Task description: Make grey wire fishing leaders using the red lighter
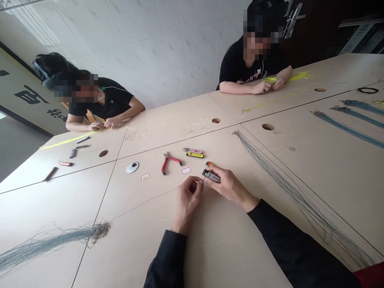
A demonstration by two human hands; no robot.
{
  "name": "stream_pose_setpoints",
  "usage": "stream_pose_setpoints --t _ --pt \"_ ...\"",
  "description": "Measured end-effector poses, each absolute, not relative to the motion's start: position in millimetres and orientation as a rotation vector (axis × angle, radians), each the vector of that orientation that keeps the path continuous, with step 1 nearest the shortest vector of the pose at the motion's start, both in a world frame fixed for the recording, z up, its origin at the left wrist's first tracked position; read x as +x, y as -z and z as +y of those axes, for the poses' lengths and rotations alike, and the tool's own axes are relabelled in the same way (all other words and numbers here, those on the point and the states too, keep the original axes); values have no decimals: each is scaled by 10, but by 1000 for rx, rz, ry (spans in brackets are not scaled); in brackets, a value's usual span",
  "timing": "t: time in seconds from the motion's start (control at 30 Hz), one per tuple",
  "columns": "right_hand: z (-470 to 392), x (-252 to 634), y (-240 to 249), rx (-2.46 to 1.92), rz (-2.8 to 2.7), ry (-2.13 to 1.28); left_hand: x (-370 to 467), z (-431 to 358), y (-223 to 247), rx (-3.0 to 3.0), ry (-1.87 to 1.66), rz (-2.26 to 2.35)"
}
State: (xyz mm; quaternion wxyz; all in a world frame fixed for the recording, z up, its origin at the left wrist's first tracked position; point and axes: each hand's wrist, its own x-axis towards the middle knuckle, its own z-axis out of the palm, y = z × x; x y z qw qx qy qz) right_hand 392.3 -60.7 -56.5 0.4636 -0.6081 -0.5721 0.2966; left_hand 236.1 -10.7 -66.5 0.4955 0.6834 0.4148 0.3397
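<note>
My left hand (189, 197) pinches a thin cord (150, 199) that stretches left across the table towards a bundle of blue-grey cords (60, 240). Close on its right, my right hand (229, 184) is closed round a dark lighter (211, 176), whose end points at the left fingertips. Whether a flame burns is too small to tell. Just beyond the hands lie an orange-red lighter (209, 164) and a small red-edged label (186, 171). Red-handled pliers (171, 162) rest further left, near a yellow lighter (195, 155) and pink snips (194, 151).
A long bundle of grey cords (279, 178) runs along the right, with several blue bundles (351, 128) beyond. A round white disc (132, 167) lies left. Two people sit opposite, their hands on yellow cords. Holes (268, 127) pierce the table (228, 248).
</note>
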Motion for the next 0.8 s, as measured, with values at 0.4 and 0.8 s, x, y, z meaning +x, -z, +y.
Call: stream_pose_setpoints --t 0.4,0.8 --pt "-616 3885 543 -1510 -1371 -706 2379 -116 688 1644 -827 993" --pt "-616 3892 511 -1493 -1280 -842 2363 -134 668 1653 -903 948"
